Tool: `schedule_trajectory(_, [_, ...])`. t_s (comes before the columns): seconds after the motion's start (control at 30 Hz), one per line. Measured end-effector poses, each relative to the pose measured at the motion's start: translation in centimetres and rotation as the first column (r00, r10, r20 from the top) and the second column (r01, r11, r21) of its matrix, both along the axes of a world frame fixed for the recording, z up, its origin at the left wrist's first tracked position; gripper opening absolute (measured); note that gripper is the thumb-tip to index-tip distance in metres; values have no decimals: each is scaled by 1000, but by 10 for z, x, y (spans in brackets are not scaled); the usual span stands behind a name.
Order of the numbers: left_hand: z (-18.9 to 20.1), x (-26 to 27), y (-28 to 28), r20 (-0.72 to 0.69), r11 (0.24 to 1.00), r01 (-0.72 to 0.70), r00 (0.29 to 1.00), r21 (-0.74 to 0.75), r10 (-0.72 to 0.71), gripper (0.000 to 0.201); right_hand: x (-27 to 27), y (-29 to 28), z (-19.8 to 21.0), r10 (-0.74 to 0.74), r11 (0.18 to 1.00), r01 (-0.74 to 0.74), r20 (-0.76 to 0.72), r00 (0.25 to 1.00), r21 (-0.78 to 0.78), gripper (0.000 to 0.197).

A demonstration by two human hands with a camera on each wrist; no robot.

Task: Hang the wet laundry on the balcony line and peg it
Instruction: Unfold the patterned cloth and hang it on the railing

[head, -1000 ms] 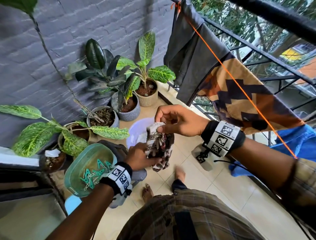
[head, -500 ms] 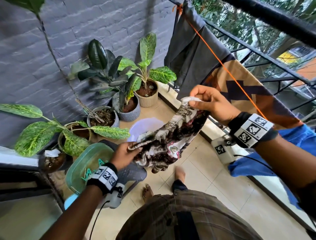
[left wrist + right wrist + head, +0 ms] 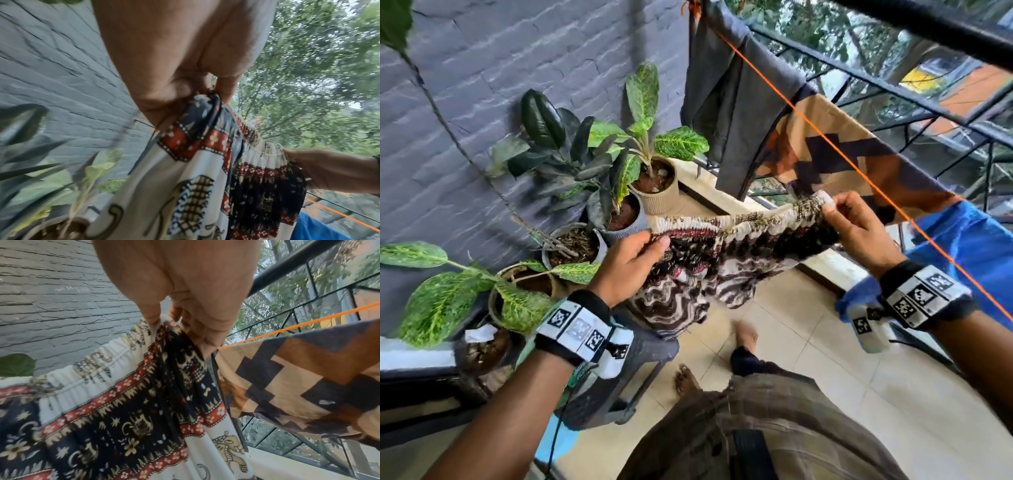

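Note:
A patterned garment (image 3: 726, 253) in white, black and red, with a gathered elastic waistband, is stretched level between both hands. My left hand (image 3: 635, 263) pinches its left end (image 3: 207, 104). My right hand (image 3: 849, 226) pinches the right end of the waistband (image 3: 164, 327). The cloth hangs below and to the left of the orange line (image 3: 835, 147), not touching it. On the line hang a dark grey garment (image 3: 736, 96), a brown, tan and black patterned cloth (image 3: 835, 164) and a blue cloth (image 3: 969, 246).
Several potted plants (image 3: 599, 178) stand along the grey brick wall on the left. A dark stool (image 3: 619, 373) sits under my left wrist. The black balcony railing (image 3: 928, 102) runs behind the line. My bare feet (image 3: 746, 334) stand on pale floor tiles.
Both hands rose and drew apart, pulling the bunched garment out along its waistband. The right hand moved right towards the line, and the peg bowl is now hidden by my left arm.

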State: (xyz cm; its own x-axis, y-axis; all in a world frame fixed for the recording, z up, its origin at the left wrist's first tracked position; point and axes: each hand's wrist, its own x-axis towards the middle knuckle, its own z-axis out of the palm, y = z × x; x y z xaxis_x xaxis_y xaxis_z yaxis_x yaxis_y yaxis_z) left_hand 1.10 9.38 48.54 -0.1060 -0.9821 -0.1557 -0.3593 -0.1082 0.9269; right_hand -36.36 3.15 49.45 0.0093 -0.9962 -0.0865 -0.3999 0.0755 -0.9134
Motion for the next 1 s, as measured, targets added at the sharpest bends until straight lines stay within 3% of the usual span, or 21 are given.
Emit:
schedule_trajectory(0.07, [-3,-15,-11,-8,1000,18,1000,-25,-18,33,-8,12,-1,-99,995,97,-47,994,-39,40])
schedule_trajectory(0.17, [-3,-44,-21,-22,998,33,999,-47,-34,50,-8,30,3,-214,975,216,47,976,-53,37])
schedule_trajectory(0.27, [11,-81,-24,28,990,58,998,-129,-55,51,-4,44,9,-231,970,241,181,956,-37,16])
schedule_trajectory(0.37, [25,-123,-20,138,965,167,980,-203,-140,54,7,55,14,-185,981,196,272,944,-11,11])
schedule_trajectory(0.53, [22,-192,-5,344,898,355,903,-261,-258,22,18,85,11,-114,993,113,363,925,24,14])
schedule_trajectory(0.63, [23,-221,3,383,893,401,873,-207,-303,14,2,98,5,-150,989,135,450,880,66,35])
schedule_trajectory(0.7, [26,-235,7,368,867,488,827,-96,-425,23,-18,101,-1,-149,989,131,453,879,71,31])
schedule_trajectory(0.77, [25,-250,11,265,849,528,817,18,-513,29,-44,105,-8,-109,994,101,399,911,39,24])
schedule_trajectory(0.83, [25,-261,17,193,891,454,872,18,-449,18,-66,110,-11,-46,998,55,344,938,-14,19])
schedule_trajectory(0.9, [26,-267,19,239,939,328,925,-103,-297,15,-90,115,-15,-5,999,21,317,949,-47,18])
schedule_trajectory(1.0, [30,-274,17,313,924,361,898,-122,-309,54,-121,124,-22,56,998,-46,313,948,-38,21])
